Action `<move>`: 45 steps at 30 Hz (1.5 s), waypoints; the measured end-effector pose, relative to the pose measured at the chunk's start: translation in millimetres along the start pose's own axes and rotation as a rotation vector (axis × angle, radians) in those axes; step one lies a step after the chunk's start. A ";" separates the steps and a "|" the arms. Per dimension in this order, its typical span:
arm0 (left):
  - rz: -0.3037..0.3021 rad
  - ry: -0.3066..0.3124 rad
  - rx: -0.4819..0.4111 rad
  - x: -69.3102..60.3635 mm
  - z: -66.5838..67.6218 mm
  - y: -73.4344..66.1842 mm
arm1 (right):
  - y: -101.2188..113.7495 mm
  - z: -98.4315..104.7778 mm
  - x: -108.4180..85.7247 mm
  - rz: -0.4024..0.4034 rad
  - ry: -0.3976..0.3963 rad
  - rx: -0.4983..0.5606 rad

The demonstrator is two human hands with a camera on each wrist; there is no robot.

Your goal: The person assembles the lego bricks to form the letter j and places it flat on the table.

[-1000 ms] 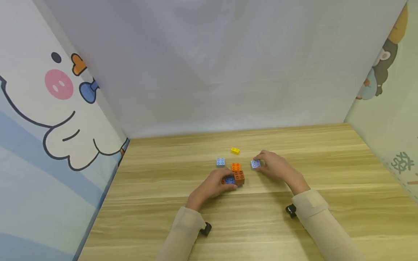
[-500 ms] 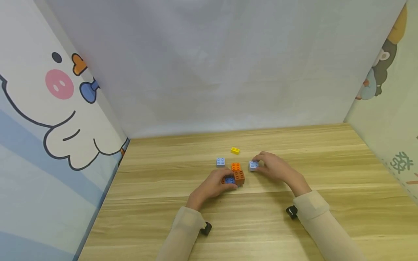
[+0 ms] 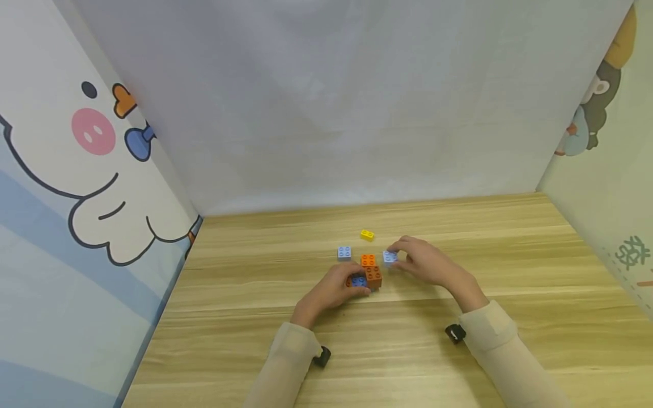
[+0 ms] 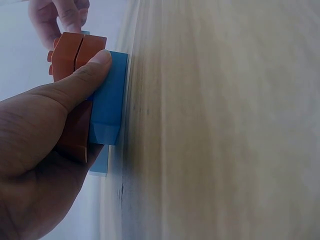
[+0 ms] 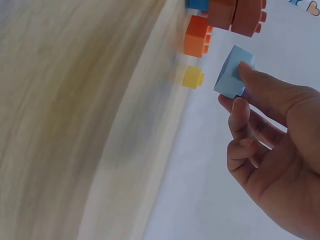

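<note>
In the head view, the left hand (image 3: 334, 286) grips a joined stack with a brown brick (image 3: 373, 276) on its right end and blue studs (image 3: 359, 281) beside it. The left wrist view shows the thumb pressed on the stack's side, over brown bricks (image 4: 66, 57) and a blue brick (image 4: 111, 95) lying along the table. Just right of the stack, the right hand (image 3: 425, 262) pinches a light blue brick (image 3: 390, 257) between thumb and fingers. That light blue brick (image 5: 232, 72) is tilted and held off the table in the right wrist view.
An orange brick (image 3: 368, 260) stands directly behind the stack. Another light blue brick (image 3: 344, 253) sits behind the left hand, and a small yellow brick (image 3: 367, 234) lies farther back on the wooden table (image 3: 245, 272). A pale curtain (image 3: 326, 113) hangs behind the table.
The right hand has moved left with the light blue brick, bringing it closer to the orange brick and the stack. The left hand has stayed in place on the stack.
</note>
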State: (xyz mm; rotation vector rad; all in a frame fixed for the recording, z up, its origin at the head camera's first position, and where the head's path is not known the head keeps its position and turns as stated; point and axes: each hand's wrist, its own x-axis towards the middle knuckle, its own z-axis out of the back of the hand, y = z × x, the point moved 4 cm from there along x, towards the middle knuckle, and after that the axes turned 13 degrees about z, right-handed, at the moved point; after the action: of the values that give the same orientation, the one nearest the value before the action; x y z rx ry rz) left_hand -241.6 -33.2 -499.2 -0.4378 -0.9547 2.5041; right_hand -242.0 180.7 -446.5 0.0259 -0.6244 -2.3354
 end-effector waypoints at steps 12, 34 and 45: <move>-0.011 -0.010 0.014 1.7 0.1 3.1 | 24.4 4.6 4.0 0.078 -0.030 0.008; -0.034 -0.015 0.005 1.8 -0.5 2.4 | 42.7 -3.6 9.9 0.121 0.002 0.055; -0.052 -0.026 -0.003 1.4 -1.0 4.2 | 44.8 -5.3 9.4 0.133 0.023 0.053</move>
State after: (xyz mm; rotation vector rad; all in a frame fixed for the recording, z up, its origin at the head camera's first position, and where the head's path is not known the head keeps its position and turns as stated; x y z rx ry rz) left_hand -243.5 -34.7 -503.0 -0.3769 -0.9678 2.4676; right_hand -219.7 144.0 -429.9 0.0350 -0.6568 -2.1877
